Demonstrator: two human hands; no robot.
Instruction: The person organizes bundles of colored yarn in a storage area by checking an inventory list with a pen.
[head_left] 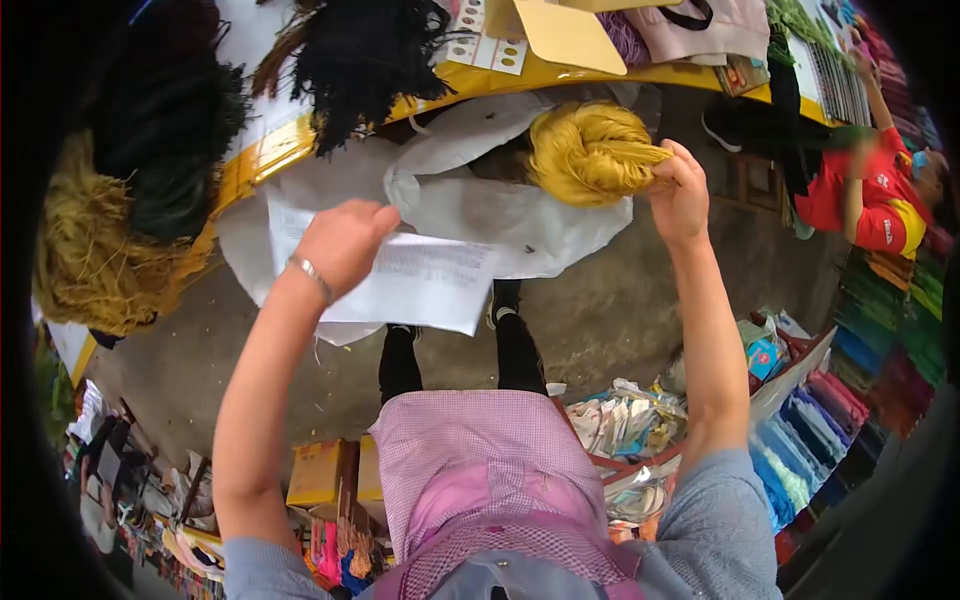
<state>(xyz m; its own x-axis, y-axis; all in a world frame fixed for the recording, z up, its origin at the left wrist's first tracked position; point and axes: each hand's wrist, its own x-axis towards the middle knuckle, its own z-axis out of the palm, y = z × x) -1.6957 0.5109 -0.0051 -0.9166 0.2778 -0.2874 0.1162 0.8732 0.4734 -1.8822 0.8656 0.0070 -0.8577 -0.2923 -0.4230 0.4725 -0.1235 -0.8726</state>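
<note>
My right hand (pixel 680 195) pinches the right end of a golden-yellow skein of yarn (pixel 590 152), which hangs over the mouth of a white sack (pixel 470 225). In my left hand (pixel 348 245), whose fingers are closed, is a printed white paper sheet (pixel 415 285) that spreads out to the right below the knuckles. A bracelet circles my left wrist. Part of the sack lies behind the sheet. Something dark shows inside the sack, left of the skein, too hidden to name.
A yellow-edged table (pixel 500 82) carries black yarn (pixel 370 60) and an open cardboard box (pixel 570 38). Olive yarn (pixel 95 245) hangs at left. A person in red (pixel 870 190) is at far right. Cartons (pixel 318 475) and a bin of wrappers (pixel 630 425) stand near my legs.
</note>
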